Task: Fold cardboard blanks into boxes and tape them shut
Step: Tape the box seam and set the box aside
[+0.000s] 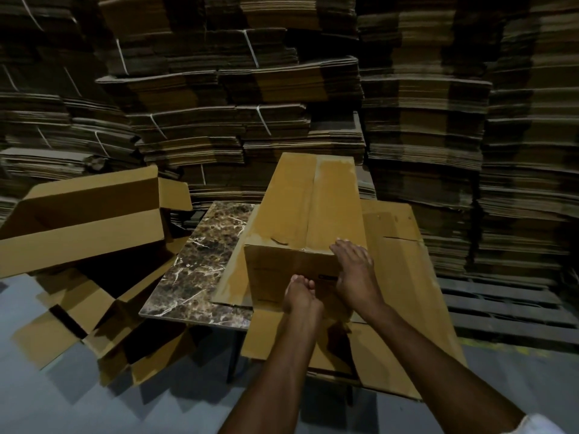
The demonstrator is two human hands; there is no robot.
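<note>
Cardboard lies under the right grip (354,270), flat and straight-fingered over the near top corner of a long box (300,208), clasping nothing. The left grip (301,296) bunches its fingertips against the box's near end face; whether it pinches anything I cannot tell. The box rests on a flat blank (398,261) overhanging the marble tabletop's (200,270) right and front edges. Opened boxes (87,220) lie left; stacked blanks (282,89) rise behind.
</note>
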